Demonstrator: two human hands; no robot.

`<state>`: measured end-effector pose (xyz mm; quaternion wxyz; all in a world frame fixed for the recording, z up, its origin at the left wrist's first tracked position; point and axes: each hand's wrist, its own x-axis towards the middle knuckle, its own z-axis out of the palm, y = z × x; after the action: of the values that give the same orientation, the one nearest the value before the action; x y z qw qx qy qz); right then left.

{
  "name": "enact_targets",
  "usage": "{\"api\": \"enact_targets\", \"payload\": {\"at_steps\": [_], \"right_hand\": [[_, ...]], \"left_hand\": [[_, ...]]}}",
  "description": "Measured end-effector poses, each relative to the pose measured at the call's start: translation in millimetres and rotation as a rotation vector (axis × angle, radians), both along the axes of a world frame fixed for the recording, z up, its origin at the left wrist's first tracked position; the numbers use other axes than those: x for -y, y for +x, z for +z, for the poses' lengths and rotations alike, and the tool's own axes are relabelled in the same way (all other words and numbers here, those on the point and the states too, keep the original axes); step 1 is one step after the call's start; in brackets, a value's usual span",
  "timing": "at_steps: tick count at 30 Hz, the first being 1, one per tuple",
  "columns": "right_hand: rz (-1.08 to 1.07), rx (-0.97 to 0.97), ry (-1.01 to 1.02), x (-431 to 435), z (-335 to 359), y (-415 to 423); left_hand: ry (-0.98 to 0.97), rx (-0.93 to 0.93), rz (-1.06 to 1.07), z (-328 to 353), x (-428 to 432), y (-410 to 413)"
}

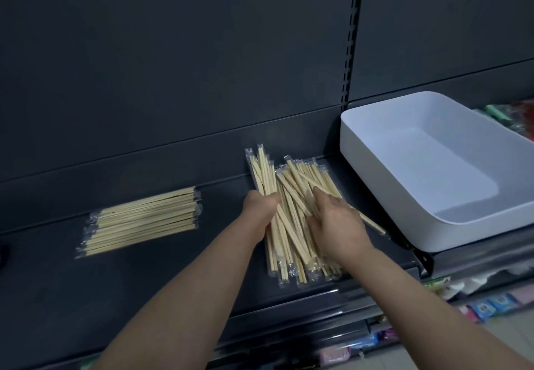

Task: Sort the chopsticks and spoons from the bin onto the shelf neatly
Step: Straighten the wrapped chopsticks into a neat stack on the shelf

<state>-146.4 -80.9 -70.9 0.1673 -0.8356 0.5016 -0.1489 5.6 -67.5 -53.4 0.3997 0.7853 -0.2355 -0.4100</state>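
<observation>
Two lots of pale wooden chopsticks in clear plastic sleeves on the dark grey metal shelf (115, 283).

Neat stack (141, 221) on the left: sleeves side by side, running left-right, ends roughly flush, the whole lot slightly skewed to the shelf edge.

Loose pile (291, 225) mid-shelf, well apart from the stack. Sticks run roughly front-to-back, fanned and crossing each other. Far ends are close to the back panel, near ends just short of the front lip.

Both hands are in the loose pile.
- Left hand (260, 208): on the pile's left side, fingers curled round a bundle of sleeved sticks, so grasping. The bundle's far ends stick out past the fist toward the back panel.
- Right hand (339, 221): lies over the pile's right side, back of hand up, fingers bent down onto the sticks. The fingertips are buried among the sticks, so I can't tell whether they grip or just press.
- One sleeved pair (374, 225) runs diagonally under the right hand and pokes out right, toward the bin.

Rectangular white plastic bin (390, 182) with rounded corners sits on the adjoining shelf section, just right of the pile. Its smooth white floor is in view.

Slotted metal upright (351, 37) splits the dark back panel (173, 52) and comes down behind the bin's far-left corner.

Coloured packets (488, 307) on the lower shelves, bottom right. More coloured goods (517, 115) behind the bin, too blurred to identify.
</observation>
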Motion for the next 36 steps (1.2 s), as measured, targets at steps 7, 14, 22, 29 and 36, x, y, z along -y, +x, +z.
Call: {"api": "enact_targets", "payload": {"at_steps": [7,14,22,29,36], "right_hand": [[0.191,0.343,0.346,-10.4,35.8,44.3],[0.2,0.609,0.465,-27.1,21.0,89.3],[0.136,0.663,0.534,-52.8,-1.3,103.9],[0.14,0.583,0.455,-63.8,-1.7,116.9],[0.233,0.027,0.13,-86.6,13.9,160.0]], "left_hand": [[-0.532,-0.07,-0.014,31.8,-16.5,20.1],[-0.738,0.053,-0.19,59.1,-42.5,35.8],[-0.641,0.038,-0.216,47.4,-60.7,43.9],[-0.648,-0.035,-0.15,49.6,-70.0,54.6],[-0.594,-0.362,0.388,32.9,-126.9,128.8]]}}
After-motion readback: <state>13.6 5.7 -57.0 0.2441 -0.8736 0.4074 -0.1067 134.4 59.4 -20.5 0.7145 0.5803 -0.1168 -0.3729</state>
